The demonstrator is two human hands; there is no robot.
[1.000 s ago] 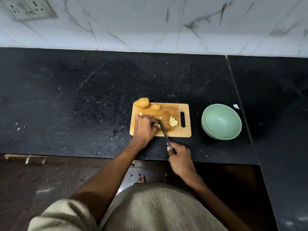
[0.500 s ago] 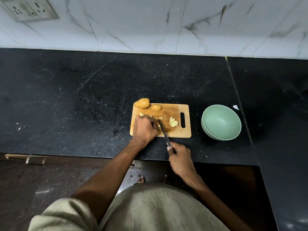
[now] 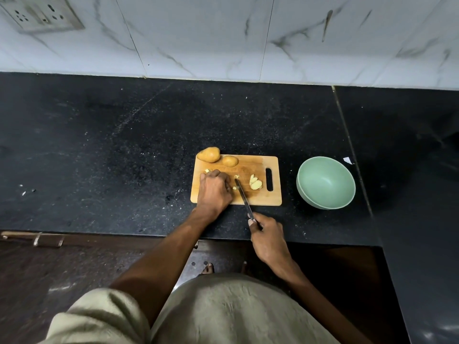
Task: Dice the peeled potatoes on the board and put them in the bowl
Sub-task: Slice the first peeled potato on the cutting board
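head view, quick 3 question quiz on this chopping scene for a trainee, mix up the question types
1. True or false: the green bowl already holds potato pieces.
2. Which hand grips the knife? A) left hand B) right hand C) neither
3. Fill in: two whole potatoes sit at the board's far ____ corner.

Key
1. False. The bowl looks empty; the cut slices lie on the cutting board.
2. B. The right hand holds the handle; the left hand covers the potato piece being cut.
3. Left. The larger potato overhangs the board's edge, the smaller potato beside it.
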